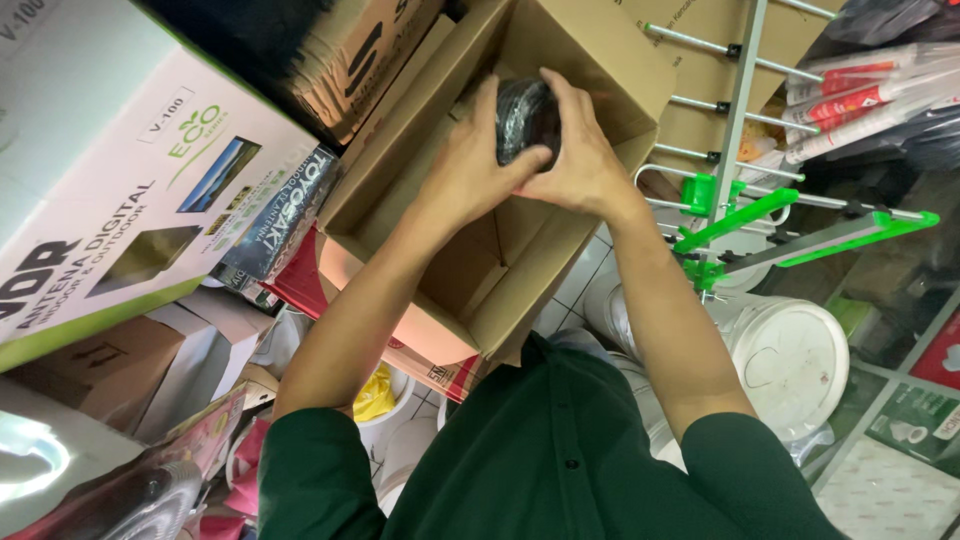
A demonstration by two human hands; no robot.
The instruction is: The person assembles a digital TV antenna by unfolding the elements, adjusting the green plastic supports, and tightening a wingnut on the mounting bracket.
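A black coil of cable wrapped in clear plastic (525, 115) is held between both my hands above an open brown cardboard box (640, 75). My left hand (470, 165) grips its left side, fingers up along the coil. My right hand (580, 160) wraps over its top and right side. The lower part of the coil is hidden behind my fingers. The box's flaps stand open and its inside looks bare below my hands.
A large white and green carton (120, 190) leans at the left, with smaller boxes beneath it. A metal antenna with green plastic parts (745, 215) stands at the right, next to white round lids (790, 360) and wrapped packages (860, 95).
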